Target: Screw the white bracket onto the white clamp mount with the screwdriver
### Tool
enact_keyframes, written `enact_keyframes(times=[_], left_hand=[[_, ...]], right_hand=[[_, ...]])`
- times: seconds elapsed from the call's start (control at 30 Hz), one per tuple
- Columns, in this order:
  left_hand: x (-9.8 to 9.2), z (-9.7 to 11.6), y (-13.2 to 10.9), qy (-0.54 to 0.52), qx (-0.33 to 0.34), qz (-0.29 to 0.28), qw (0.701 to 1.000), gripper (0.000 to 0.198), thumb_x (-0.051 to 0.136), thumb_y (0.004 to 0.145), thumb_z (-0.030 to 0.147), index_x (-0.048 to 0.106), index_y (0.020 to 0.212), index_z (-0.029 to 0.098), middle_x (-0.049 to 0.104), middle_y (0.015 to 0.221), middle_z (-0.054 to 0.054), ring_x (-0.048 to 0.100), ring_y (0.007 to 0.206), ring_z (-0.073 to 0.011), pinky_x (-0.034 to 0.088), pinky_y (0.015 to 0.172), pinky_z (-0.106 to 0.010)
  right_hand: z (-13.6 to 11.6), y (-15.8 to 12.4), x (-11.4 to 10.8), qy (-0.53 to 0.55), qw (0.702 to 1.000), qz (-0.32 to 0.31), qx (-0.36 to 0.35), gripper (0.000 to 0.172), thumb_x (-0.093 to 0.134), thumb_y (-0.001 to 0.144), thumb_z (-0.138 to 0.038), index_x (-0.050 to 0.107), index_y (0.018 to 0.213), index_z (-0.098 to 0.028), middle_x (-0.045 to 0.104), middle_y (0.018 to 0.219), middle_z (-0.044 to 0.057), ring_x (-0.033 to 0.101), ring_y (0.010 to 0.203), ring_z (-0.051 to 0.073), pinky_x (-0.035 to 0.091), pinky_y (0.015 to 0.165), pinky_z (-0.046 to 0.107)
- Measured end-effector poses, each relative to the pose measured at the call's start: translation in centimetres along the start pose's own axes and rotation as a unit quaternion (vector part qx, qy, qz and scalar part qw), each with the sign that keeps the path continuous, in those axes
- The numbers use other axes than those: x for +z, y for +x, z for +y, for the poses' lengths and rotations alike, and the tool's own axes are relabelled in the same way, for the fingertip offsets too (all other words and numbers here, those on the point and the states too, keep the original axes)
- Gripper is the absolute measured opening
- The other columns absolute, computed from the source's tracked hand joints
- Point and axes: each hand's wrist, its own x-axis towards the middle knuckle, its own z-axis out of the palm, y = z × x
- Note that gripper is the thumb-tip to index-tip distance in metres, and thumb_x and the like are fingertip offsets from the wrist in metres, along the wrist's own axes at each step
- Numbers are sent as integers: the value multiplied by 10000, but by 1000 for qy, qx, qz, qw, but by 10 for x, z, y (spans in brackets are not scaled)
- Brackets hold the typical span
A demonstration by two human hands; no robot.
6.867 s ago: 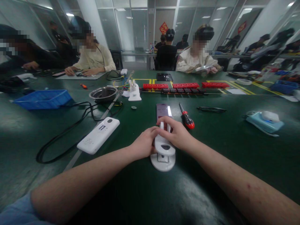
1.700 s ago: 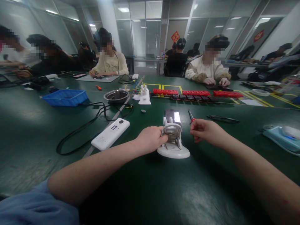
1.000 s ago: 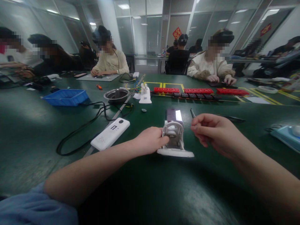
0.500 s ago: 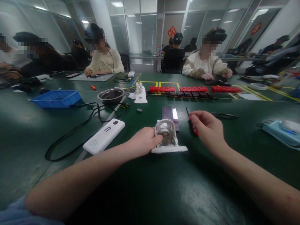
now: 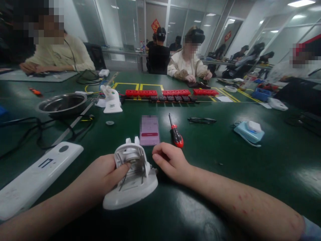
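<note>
A white plastic stand (image 5: pixel 132 180) with a round base rests tilted on the green table near me. My left hand (image 5: pixel 100 175) grips it, thumb pressed on the metal part inside its bracket. My right hand (image 5: pixel 170 160) lies on the table just right of the stand, fingers curled, nothing visible in them. A phone (image 5: pixel 149 130) with a lit screen lies flat just beyond the stand. A red-handled screwdriver (image 5: pixel 176 135) lies beside the phone, a little ahead of my right hand.
A long white device (image 5: pixel 35 179) lies at the near left beside black cables (image 5: pixel 37 129). A metal bowl (image 5: pixel 62 103), a second white stand (image 5: pixel 111 100), red trays (image 5: pixel 173 92), tweezers (image 5: pixel 202 119) and a light blue case (image 5: pixel 249 131) lie farther off. Other people sit around the table.
My right hand has set down the screwdriver and pulled back beside the stand. The stand now sits closer to me and tilted. The view has swung right and down.
</note>
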Motion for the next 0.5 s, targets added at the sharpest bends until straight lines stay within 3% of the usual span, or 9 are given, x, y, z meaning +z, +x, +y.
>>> enact_keyframes(times=[0.17,0.3,0.37,0.5], left_hand=[[0,3,-5,20,8,1,1000,331,356,781,376,614,787,168,634,782,-41,573,720,-204,414,662,-295],[-2,6,-9,22,6,-6,1000,342,362,786,394,620,783,170,628,750,-38,571,684,-205,417,619,-291],[-2,6,-9,20,24,0,1000,330,371,784,393,622,796,179,631,785,-33,575,709,-202,419,634,-287],[-1,2,-9,22,47,11,999,329,377,778,396,623,794,179,624,795,-40,568,708,-195,414,639,-287]], right_hand=[[-7,-19,-68,-93,990,50,92,127,472,795,-273,533,824,-166,544,707,10,509,628,109,417,565,223],[28,-65,-123,-220,937,-15,271,241,515,745,-354,613,860,-166,619,804,53,574,715,178,451,664,318],[47,-87,-134,-258,906,-42,332,296,525,727,-392,630,880,-161,628,786,61,582,695,195,459,640,335],[61,-108,-129,-309,888,-20,341,289,529,711,-411,651,838,-181,637,783,58,592,695,208,464,631,342]])
